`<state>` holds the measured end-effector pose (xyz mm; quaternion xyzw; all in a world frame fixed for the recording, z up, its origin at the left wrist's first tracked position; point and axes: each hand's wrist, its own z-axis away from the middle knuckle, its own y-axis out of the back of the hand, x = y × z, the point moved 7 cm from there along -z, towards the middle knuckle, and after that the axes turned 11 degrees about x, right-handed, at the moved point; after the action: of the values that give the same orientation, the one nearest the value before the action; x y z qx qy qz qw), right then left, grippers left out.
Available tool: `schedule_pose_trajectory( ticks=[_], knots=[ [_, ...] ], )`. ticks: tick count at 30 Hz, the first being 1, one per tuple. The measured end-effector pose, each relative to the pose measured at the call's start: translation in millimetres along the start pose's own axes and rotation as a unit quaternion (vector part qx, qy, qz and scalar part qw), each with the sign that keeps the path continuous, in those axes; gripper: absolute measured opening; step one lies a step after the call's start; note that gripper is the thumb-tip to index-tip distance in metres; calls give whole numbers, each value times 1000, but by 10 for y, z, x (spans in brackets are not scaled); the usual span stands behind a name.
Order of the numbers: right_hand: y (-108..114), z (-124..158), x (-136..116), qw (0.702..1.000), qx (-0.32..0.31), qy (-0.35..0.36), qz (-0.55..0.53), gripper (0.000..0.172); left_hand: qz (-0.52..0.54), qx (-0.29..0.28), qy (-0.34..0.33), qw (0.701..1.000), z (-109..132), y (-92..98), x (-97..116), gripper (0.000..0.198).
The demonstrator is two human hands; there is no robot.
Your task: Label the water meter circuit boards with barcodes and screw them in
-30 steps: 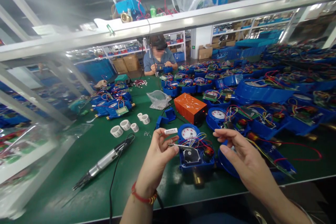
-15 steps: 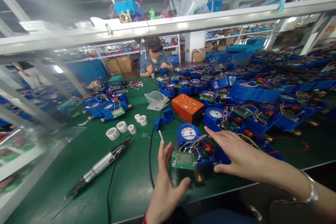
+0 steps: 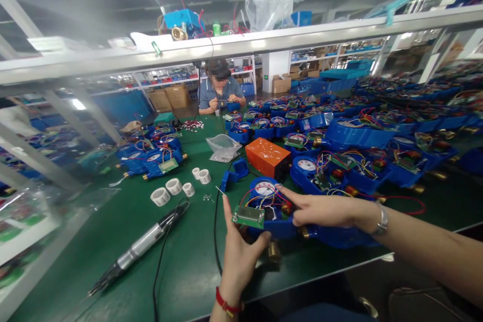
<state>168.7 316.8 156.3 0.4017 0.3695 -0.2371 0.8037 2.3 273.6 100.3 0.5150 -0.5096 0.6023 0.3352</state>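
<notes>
A blue water meter (image 3: 281, 226) with a white dial, coloured wires and a brass fitting sits in front of me near the table edge. A green circuit board with a display (image 3: 248, 215) hangs over its left side. My left hand (image 3: 241, 254) holds the meter from the left, thumb at the front and index finger stretched up beside the board. At that fingertip is a thin white strip (image 3: 220, 190). From the right, my right hand (image 3: 324, 211) grips the housing, its index finger reaching to the wires by the dial. Its lower fingers are partly hidden.
An orange box (image 3: 267, 157) stands behind the meter, beside blue plastic pieces (image 3: 234, 176). Many more wired meters (image 3: 339, 171) crowd the right. White label rolls (image 3: 173, 186) and a corded electric screwdriver (image 3: 139, 246) lie left. A person (image 3: 222, 90) sits opposite, beneath an overhead shelf (image 3: 226, 45).
Both hands have closed in on the meter from either side. The circuit board has shifted left and up, and its display faces me less. My right hand has moved left.
</notes>
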Motion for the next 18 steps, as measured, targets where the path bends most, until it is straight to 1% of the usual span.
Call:
schedule_pose_trajectory(
  ticks=[1, 2, 3, 4, 6, 7, 9, 11, 13, 15, 16, 17, 18],
  knots=[
    [-33, -29, 6, 994, -5, -32, -107, 91, 3, 3, 4, 1000, -22, 17, 8, 117],
    [-74, -59, 14, 976, -5, -59, -210, 87, 4, 9, 11, 1000, -43, 35, 8, 118],
    [-115, -88, 27, 951, 3, -79, -299, 84, 2, 20, 17, 1000, -61, 56, 6, 119],
    [-155, -113, 53, 924, 19, -96, -369, 81, -2, 33, 20, 999, -77, 82, 3, 120],
    [-225, -145, 112, 878, 66, -104, -462, 73, -9, 61, 19, 998, -99, 131, 4, 120],
    [-273, -150, 133, 861, 77, -103, -492, 67, -12, 70, 17, 997, -107, 147, 8, 119],
    [-400, -150, 153, 839, 64, -109, -530, 48, -19, 73, 15, 997, -129, 151, 18, 119],
    [-493, -155, 151, 831, 46, -112, -543, 35, -28, 64, 12, 997, -166, 134, 42, 119],
    [-510, -178, 158, 826, 56, -112, -550, 28, -42, 48, 8, 998, -212, 122, 88, 119],
    [-491, -212, 162, 820, 66, -107, -558, 24, -71, 31, 6, 997, -232, 150, 158, 118],
    [-480, -229, 162, 817, 66, -106, -563, 23, -97, 37, 0, 995, -221, 202, 214, 116],
    [-469, -244, 159, 814, 62, -105, -568, 23, -126, 64, -18, 990, -192, 291, 302, 111],
    [-458, -257, 151, 811, 57, -104, -573, 23, -155, 109, -53, 980, -138, 406, 427, 100]
  ],
)
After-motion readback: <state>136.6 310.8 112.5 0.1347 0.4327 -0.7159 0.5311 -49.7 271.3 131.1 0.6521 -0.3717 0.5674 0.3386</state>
